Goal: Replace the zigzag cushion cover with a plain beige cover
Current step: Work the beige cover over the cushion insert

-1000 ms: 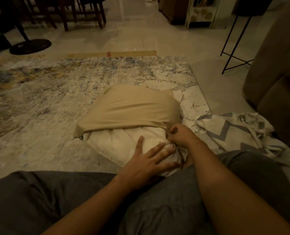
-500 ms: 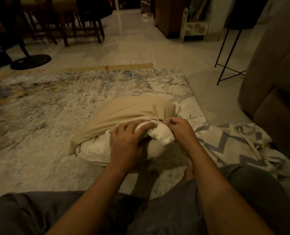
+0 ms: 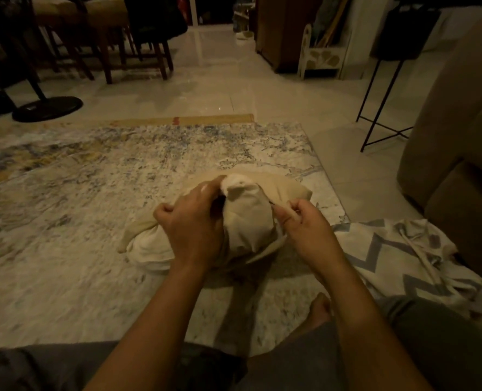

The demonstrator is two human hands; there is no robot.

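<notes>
Both forearms reach forward over the rug (image 3: 93, 198). The left hand (image 3: 194, 224) curls round the bunched white cushion (image 3: 248, 221), and the right hand (image 3: 307, 224) pinches the edge of the beige cover (image 3: 286, 185). The cover wraps the cushion's 12 o'clock end only. The crumpled zigzag cover (image 3: 389, 249) lies at the cushion's 3 o'clock.

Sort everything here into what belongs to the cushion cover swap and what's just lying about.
In the job:
cushion
beige cover
zigzag cover
left hand and right hand, both gripping the beige cover

Lying about:
rug
sofa
chairs
round black base
</notes>
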